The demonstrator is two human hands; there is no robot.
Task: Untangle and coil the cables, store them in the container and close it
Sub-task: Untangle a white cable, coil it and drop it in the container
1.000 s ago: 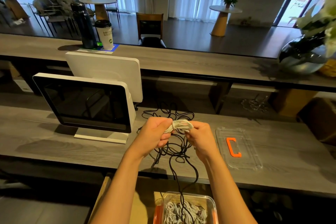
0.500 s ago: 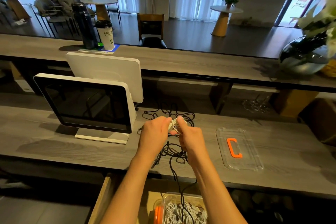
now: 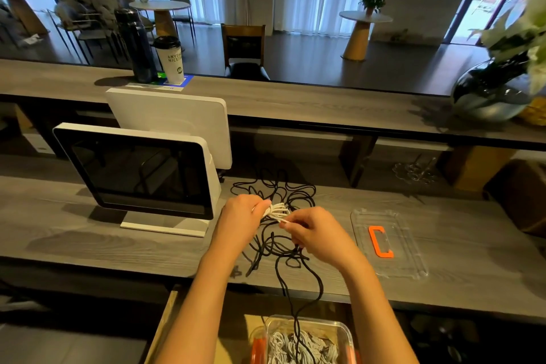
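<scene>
My left hand [image 3: 240, 214] grips a small coiled bundle of white cable [image 3: 276, 210] just above the desk. My right hand [image 3: 314, 232] pinches the loose end of that white cable at the bundle's right side. Beneath both hands a tangle of black cable [image 3: 280, 189] spreads over the desk, and one strand hangs over the front edge into a clear container [image 3: 345, 331] below. That container holds several coiled white cables. Its clear lid with an orange handle [image 3: 381, 241] lies flat on the desk to the right.
A white point-of-sale screen [image 3: 139, 174] stands on the desk [image 3: 74, 239] left of my hands. On the raised counter behind are a dark bottle [image 3: 134, 44], a paper cup [image 3: 170, 59] and a glass vase with a plant [image 3: 492, 91]. An open drawer edge [image 3: 161, 325] sits below.
My hands have drawn slightly apart after being pressed together over the white bundle. The right hand has shifted down and right, now pinching the cable's end.
</scene>
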